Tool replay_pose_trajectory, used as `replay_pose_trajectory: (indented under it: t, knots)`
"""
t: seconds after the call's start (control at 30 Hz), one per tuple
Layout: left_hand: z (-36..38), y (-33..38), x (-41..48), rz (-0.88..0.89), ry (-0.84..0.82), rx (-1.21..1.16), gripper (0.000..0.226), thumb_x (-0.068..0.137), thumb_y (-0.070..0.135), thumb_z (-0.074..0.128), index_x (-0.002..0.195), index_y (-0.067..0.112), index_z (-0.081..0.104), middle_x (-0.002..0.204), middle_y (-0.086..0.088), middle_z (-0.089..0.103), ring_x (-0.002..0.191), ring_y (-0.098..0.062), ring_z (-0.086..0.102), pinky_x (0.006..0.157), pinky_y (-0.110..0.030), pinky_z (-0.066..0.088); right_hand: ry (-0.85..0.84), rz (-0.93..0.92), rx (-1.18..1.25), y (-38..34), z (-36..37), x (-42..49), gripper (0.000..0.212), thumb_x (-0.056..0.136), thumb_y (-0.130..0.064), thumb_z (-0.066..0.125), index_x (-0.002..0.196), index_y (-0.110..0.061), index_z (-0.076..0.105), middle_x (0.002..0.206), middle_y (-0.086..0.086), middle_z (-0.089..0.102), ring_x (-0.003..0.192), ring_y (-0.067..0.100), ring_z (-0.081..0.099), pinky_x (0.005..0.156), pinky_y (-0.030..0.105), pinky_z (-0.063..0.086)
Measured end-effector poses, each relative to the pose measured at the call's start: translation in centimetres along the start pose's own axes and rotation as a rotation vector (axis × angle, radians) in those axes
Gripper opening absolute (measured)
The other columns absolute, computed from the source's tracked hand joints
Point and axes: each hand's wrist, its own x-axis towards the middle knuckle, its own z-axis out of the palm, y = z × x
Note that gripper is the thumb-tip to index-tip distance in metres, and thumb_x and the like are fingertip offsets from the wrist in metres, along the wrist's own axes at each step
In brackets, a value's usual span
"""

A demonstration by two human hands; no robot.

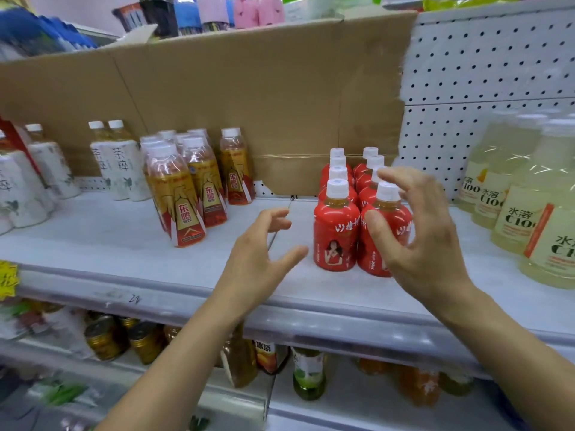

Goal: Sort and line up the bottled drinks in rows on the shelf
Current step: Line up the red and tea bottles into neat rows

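Note:
Small red-labelled bottles (335, 231) with white caps stand in two rows running back from the middle of the white shelf (124, 244). My right hand (410, 231) hovers open in front of the right row's front bottle (395, 225), fingers spread, holding nothing. My left hand (264, 259) is open just left of the red bottles, a small gap away from them. To the left stands a cluster of gold-and-red bottles (186, 197). Farther left are white-labelled tea bottles (121, 169). Pale yellow bottles (535, 213) stand at the right.
A brown cardboard sheet (249, 98) leans against the pegboard back (485, 73). The shelf below holds cans (102, 340) and other bottles (308, 371). A yellow price tag (7, 279) hangs on the shelf's front edge at the left.

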Motion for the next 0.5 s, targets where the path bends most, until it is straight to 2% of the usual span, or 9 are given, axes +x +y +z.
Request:
replay_pose_trajectory:
  t: [0.1,0.2,0.27,0.33,0.47,0.5]
  knots:
    - [-2.4,-2.2,0.1,0.054,0.137,0.001,0.051,0.087,0.033,0.072,0.132,0.03,0.049,0.113,0.017,0.064,0.111,0.004,0.056,0.091,-0.003,0.036,-0.105,-0.05,0.078,-3.1,3.2,0.6,0.039,0.091,-0.021,0.058,0.128,-0.008,0.054,0.124,0.005,0.055,0.114,0.015,0.051,0.097,0.026,0.044]
    - [-5.2,-5.4,0.4,0.1,0.294,-0.017,0.048,0.087,0.025,0.074,0.128,0.029,0.05,0.116,0.01,0.062,0.112,-0.004,0.058,0.094,-0.011,0.044,-0.237,-0.054,0.146,-5.2,7.6,1.3,0.038,0.091,-0.024,0.058,0.127,-0.012,0.055,0.121,-0.001,0.055,0.11,0.009,0.053,0.095,0.018,0.042]
    - [-7.3,-7.9,0.7,0.099,0.375,-0.02,0.053,0.086,0.022,0.076,0.13,0.029,0.047,0.123,0.007,0.054,0.116,-0.009,0.055,0.094,-0.014,0.046,-0.362,0.068,0.187,-6.3,11.0,2.2,0.041,0.091,-0.026,0.063,0.13,-0.02,0.053,0.123,-0.009,0.053,0.109,0.004,0.054,0.092,0.019,0.045]
    - [-9.8,-10.5,1.5,0.045,0.406,-0.045,0.06,0.085,0.023,0.077,0.134,0.027,0.043,0.127,0.008,0.047,0.12,-0.006,0.049,0.094,-0.006,0.04,-0.477,0.227,0.226,-7.4,14.6,3.5,0.048,0.091,-0.029,0.068,0.134,-0.026,0.048,0.128,-0.011,0.051,0.109,0.001,0.053,0.092,0.023,0.047]
    - [-14.6,-15.6,4.4,-0.039,0.343,-0.088,0.067,0.085,0.024,0.076,0.14,0.025,0.039,0.133,0.009,0.044,0.118,0.005,0.046,0.095,-0.006,0.038,-0.537,0.409,0.308,-9.7,21.4,6.8,0.069,0.085,-0.042,0.073,0.142,-0.027,0.038,0.126,-0.011,0.051,0.115,0.004,0.052,0.089,0.019,0.046]
    - [-15.5,-16.6,5.3,-0.046,0.326,-0.116,0.065,0.086,0.022,0.075,0.141,0.026,0.039,0.134,0.009,0.044,0.116,0.009,0.046,0.091,-0.002,0.038,-0.534,0.445,0.327,-10.3,23.0,7.4,0.075,0.082,-0.045,0.074,0.143,-0.027,0.034,0.127,-0.011,0.05,0.117,0.004,0.051,0.089,0.019,0.045]
